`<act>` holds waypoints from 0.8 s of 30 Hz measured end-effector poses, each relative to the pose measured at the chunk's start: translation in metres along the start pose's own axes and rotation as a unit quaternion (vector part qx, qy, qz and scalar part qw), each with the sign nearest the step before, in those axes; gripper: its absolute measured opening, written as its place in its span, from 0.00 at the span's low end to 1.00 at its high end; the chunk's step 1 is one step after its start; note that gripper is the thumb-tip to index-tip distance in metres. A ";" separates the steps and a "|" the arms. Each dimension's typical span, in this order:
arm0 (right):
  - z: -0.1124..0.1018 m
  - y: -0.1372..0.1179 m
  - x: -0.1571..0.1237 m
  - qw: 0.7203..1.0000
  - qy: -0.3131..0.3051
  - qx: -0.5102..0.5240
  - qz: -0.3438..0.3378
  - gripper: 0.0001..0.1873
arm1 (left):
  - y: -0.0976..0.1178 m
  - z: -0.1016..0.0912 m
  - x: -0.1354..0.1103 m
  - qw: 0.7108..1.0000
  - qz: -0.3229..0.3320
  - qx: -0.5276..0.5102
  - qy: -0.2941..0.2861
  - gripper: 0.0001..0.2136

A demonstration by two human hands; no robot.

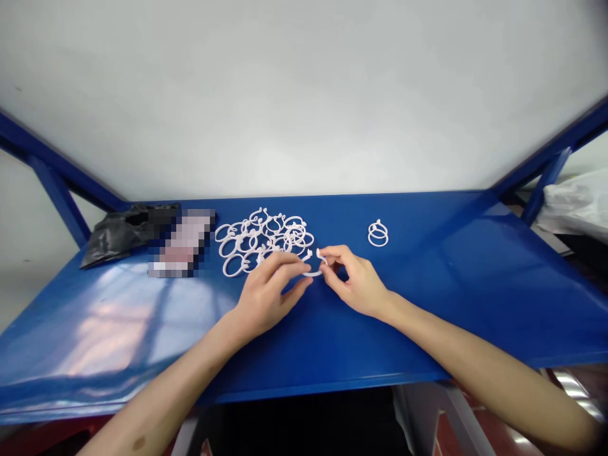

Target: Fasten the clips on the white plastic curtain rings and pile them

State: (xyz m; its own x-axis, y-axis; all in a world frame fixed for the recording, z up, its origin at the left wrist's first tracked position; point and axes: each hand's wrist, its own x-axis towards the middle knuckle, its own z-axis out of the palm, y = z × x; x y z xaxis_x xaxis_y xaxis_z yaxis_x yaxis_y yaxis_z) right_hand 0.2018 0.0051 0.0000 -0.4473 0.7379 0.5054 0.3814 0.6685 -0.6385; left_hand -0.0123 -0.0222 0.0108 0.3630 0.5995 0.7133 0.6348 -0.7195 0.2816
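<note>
Between my two hands is a white plastic ring with a gap at its top, its two knobbed ends apart. My left hand pinches its left side, and my right hand pinches its right side. Just behind my left hand lies a loose pile of similar white rings, several of them overlapping. My left fingers hide the pile's near edge. Further right, beyond my right hand, two white rings lie overlapping on the blue tabletop.
A black plastic bag lies at the table's back left. Beside it is a blurred-out flat object. Blue frame bars rise at both sides, with a white panel behind. A whitish plastic bag sits past the right edge.
</note>
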 end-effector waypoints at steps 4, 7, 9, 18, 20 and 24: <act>-0.002 0.000 0.000 0.999 0.002 -0.016 -0.040 0.12 | -0.002 0.002 0.001 0.993 -0.112 -0.021 -0.030 0.04; -0.002 -0.001 0.002 0.995 -0.004 -0.023 -0.093 0.11 | -0.007 0.005 0.000 0.988 -0.128 -0.059 -0.068 0.05; -0.001 -0.001 0.003 0.993 0.001 -0.020 -0.119 0.10 | -0.007 0.007 -0.001 0.986 -0.131 -0.078 -0.072 0.04; 0.001 0.002 -0.003 0.985 -0.030 -0.066 -0.156 0.12 | -0.004 0.010 -0.009 0.984 -0.124 -0.086 -0.089 0.08; 0.001 0.002 -0.005 0.984 -0.043 -0.081 -0.155 0.13 | -0.005 0.012 -0.011 0.984 -0.120 -0.081 -0.100 0.08; 0.001 0.000 -0.007 0.977 -0.073 -0.121 -0.162 0.15 | -0.008 0.013 -0.014 0.987 -0.101 -0.049 -0.114 0.09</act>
State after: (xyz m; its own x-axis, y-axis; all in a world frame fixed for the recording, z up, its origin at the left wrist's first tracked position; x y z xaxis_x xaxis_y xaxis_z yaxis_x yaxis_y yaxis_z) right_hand 0.2041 -0.0004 -0.0040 -0.6800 0.4742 0.5592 0.3728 0.8804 -0.2931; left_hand -0.0131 -0.0201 -0.0099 0.3867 0.7898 0.4761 0.6449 -0.6006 0.4726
